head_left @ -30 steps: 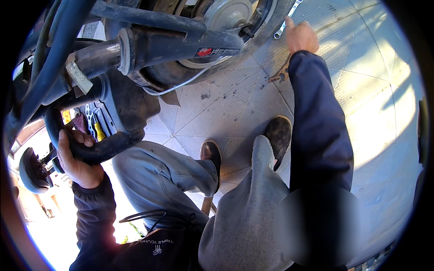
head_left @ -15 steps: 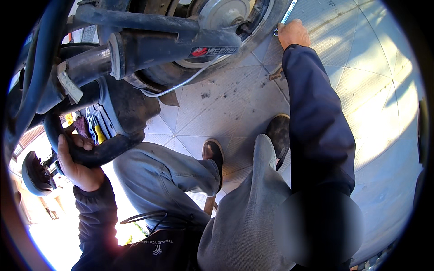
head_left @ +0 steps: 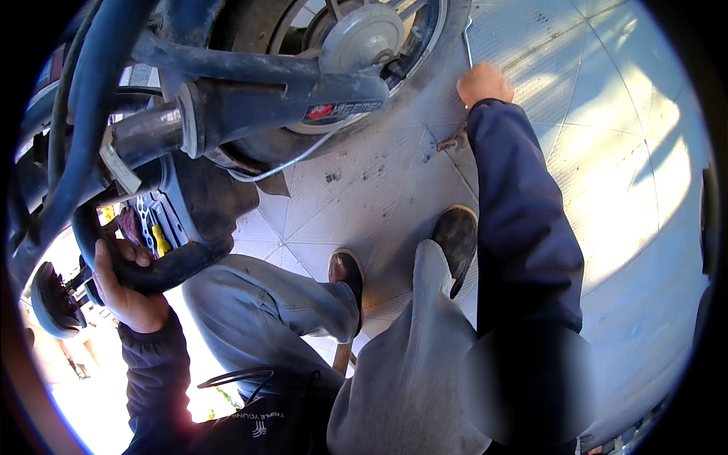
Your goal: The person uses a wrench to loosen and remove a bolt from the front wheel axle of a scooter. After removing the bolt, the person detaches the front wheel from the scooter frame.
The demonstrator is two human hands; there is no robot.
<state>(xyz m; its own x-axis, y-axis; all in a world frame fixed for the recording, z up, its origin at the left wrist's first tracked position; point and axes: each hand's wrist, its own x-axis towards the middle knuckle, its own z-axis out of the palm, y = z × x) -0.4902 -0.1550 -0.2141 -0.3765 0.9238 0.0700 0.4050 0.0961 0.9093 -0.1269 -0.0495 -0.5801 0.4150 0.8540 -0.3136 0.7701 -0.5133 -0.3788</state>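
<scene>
My left hand (head_left: 130,292) is closed round a thick black curved bar (head_left: 171,271) on the motorbike's left side, fingers hooked over its inner edge. Just beyond those fingers, a yellow-handled tool (head_left: 160,240) and several metal tools lie in a dark opening. At the far right, my right hand (head_left: 485,85) is a fist low over the floor beside the front wheel (head_left: 436,57). A slim shiny wrench (head_left: 468,47) sticks out of it, pointing away from me. It looks edge-on with a bent end; the part inside the fist is hidden.
The dark fork leg (head_left: 334,95) slants across the upper left, a pale cable (head_left: 292,161) curving below it. A brown, twig-like piece (head_left: 453,142) lies on the tiled floor (head_left: 364,186) near my right wrist. My shoes (head_left: 455,239) rest on the tiles below.
My right hand has turned, so the wrench now shows its narrow side. The whole view has shifted slightly. My left hand keeps its hold on the curved bar.
</scene>
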